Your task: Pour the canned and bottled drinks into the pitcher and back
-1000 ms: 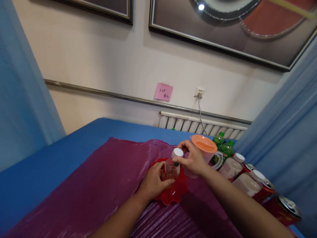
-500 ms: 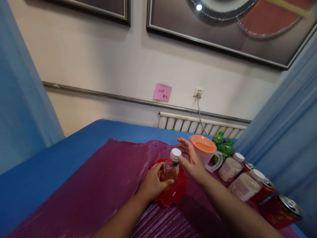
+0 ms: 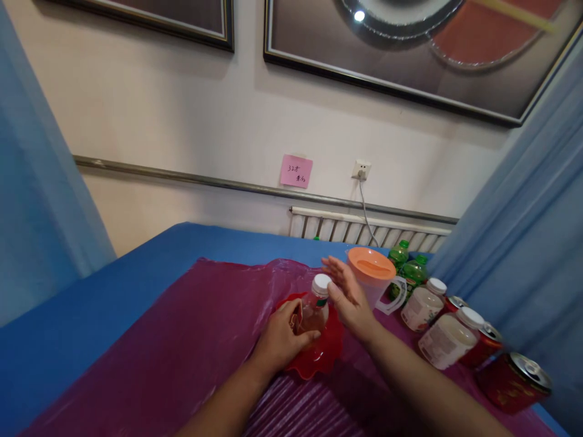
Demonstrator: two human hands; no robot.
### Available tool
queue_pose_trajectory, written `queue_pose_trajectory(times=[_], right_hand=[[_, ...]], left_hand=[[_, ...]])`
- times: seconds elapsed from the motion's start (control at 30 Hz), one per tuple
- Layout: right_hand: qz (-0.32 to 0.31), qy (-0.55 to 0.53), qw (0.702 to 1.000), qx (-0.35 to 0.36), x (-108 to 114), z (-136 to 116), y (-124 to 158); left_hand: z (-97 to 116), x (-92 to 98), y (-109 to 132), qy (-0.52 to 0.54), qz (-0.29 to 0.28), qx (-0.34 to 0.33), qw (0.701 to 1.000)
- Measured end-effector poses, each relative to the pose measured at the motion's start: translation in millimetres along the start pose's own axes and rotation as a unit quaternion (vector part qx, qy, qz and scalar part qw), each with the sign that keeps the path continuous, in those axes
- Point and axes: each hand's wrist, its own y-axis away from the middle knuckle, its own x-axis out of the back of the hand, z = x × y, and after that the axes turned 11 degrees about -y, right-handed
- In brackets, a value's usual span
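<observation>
My left hand (image 3: 285,334) is wrapped round the body of a clear plastic bottle (image 3: 313,318) with a white cap (image 3: 321,284) and brownish liquid inside. The bottle stands upright over a red scalloped dish (image 3: 319,358); its base is partly hidden by my fingers and thumb. My right hand (image 3: 350,300) is open at the bottle's right side, its fingers spread and its thumb close to the cap. Whether that thumb touches the bottle I cannot tell.
A clear pitcher with an orange lid (image 3: 371,264) stands just right of my right hand. Beyond it are green bottles (image 3: 414,272), white-capped jars (image 3: 450,340) and red cans (image 3: 514,382). Purple plastic sheeting (image 3: 182,340) covers part of the blue tabletop (image 3: 136,273).
The view has shifted slightly. Both hands and the bottle keep nearly the same places; my left hand still grips the bottle, and my right hand remains open beside the cap.
</observation>
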Motion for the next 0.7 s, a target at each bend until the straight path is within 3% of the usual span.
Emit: queue_pose_trajectory(times=[0.07,0.33,0.53,0.7], right_hand=[[0.0,-0.016,1.0,-0.007,-2,0,1],[0.1,0.012,0.995,0.003,-13,9,1],[0.046,0.014,0.999,0.018,-11,1,7],[0.091,0.043,0.994,0.031,-18,3,8]], left_hand=[[1,0.3,0,0.002,0.0,-0.006,1.0],[4,2.4,-1,0.018,-0.004,-0.001,1.0],[3,2.3,-2,-0.003,-0.003,0.005,1.0],[5,4.3,-2,-0.007,-0.008,0.002,1.0]])
